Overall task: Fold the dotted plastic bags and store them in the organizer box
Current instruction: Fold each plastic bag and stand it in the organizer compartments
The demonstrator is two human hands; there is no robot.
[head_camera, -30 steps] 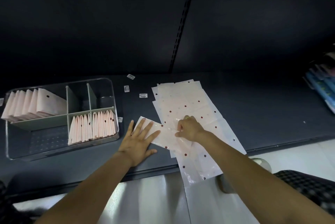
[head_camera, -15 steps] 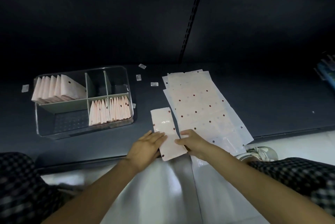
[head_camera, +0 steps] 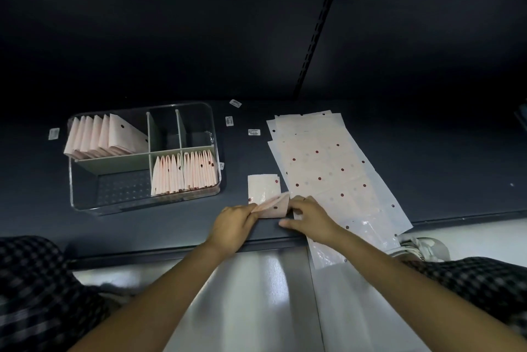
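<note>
A narrow folded strip of pink dotted plastic bag (head_camera: 263,190) lies on the dark shelf. Its near end is turned up and over. My left hand (head_camera: 235,224) pinches that turned-up end. My right hand (head_camera: 309,216) presses on the bag's right side, fingers partly curled. A stack of flat, unfolded dotted bags (head_camera: 330,175) lies to the right and hangs over the shelf edge. The clear organizer box (head_camera: 85,203) stands at the left, with folded bags standing in its back left compartment (head_camera: 105,138) and front right compartments (head_camera: 184,173).
Small white labels (head_camera: 229,120) lie scattered on the shelf behind the bags. The shelf's front edge (head_camera: 171,252) runs just under my wrists, with pale floor below. Checked cloth shows at the lower left and lower right. A shoe (head_camera: 425,246) shows at the right.
The bag's near end has been lifted and turned toward the far end, so the strip is shorter. Both hands have moved with it, and the view has shifted down.
</note>
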